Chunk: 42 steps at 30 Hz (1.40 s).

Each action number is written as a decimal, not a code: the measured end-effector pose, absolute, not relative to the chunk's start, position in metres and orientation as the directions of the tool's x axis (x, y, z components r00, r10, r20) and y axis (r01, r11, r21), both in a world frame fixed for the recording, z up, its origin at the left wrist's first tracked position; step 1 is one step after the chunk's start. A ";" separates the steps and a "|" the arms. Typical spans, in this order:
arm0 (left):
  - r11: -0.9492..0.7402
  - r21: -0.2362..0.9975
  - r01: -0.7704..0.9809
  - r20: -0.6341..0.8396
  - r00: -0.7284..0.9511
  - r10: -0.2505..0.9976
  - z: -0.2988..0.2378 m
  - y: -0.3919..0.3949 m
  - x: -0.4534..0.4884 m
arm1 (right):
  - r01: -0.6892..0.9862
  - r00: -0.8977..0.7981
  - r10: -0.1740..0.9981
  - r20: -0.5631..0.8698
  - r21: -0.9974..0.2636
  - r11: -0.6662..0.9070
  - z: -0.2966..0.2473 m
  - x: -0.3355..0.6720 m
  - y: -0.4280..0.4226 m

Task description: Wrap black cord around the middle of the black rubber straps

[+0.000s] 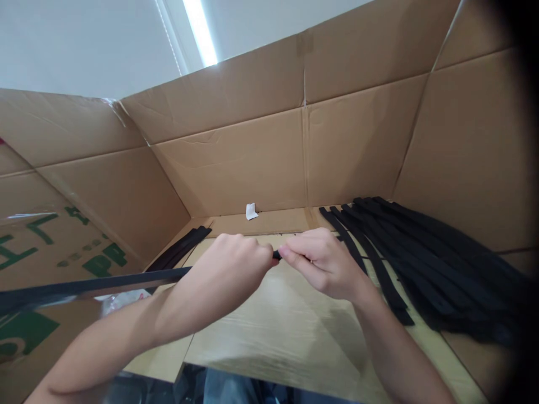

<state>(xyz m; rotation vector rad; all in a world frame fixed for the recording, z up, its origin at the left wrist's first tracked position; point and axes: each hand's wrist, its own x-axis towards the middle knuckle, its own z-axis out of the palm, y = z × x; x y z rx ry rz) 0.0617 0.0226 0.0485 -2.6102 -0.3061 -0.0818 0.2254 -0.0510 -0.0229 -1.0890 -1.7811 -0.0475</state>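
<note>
My left hand (238, 261) is closed around the end of a long black strip (84, 285) that runs out to the left edge of the view. My right hand (322, 261) pinches the strip's tip, which shows as a small black bit between the two hands. Both hands meet over a pale wooden board (269, 325) at the middle of the view.
Tall cardboard walls (261, 163) surround the board on three sides. A large heap of black strips (429, 258) lies at the right, a small bundle of black strips (181, 247) at the back left. A white paper scrap (251, 211) rests by the rear wall. Cardboard with green print (37, 247) stands at left.
</note>
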 end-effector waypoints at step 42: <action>-0.245 0.917 -0.316 0.398 0.776 0.489 -0.020 0.074 0.101 | 0.317 0.457 0.597 0.659 -0.748 0.583 -0.033 0.202 -0.028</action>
